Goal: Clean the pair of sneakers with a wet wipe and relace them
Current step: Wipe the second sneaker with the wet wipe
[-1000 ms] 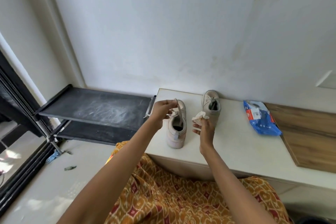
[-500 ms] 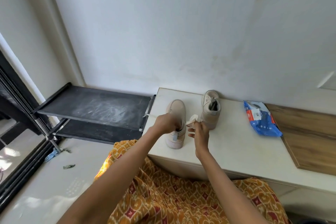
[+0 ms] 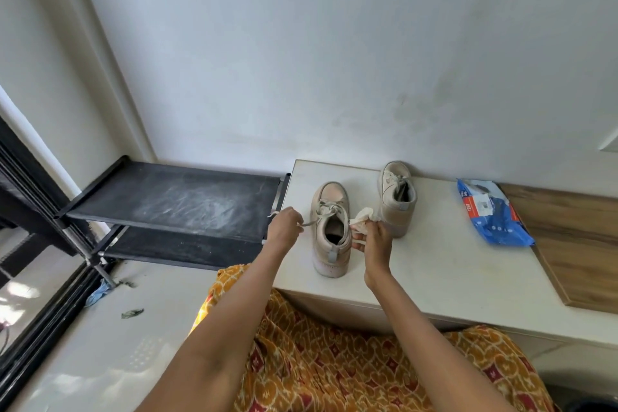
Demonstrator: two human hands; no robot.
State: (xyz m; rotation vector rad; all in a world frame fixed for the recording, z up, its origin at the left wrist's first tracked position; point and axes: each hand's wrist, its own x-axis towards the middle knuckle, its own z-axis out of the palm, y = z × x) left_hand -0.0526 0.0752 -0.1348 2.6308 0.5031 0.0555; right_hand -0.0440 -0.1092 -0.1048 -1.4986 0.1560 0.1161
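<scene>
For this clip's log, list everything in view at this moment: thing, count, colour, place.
sneakers: 2, beige, upright on the white bench top, near one left of the far one
shoelace end: 1, pale, pulled left from the near sneaker
wet wipe: 1, white, crumpled between the sneakers
wipes pack: 1, blue, right of the sneakers
white bench top: 1, against the wall
wooden board: 1, brown, right end
shoe rack: 1, black, dusty, left of the bench
left hand: pinches the shoelace end
right hand: holds the wet wipe

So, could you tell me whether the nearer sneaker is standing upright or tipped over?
Upright: the nearer sneaker rests on its sole on the white bench, opening facing up.
</scene>
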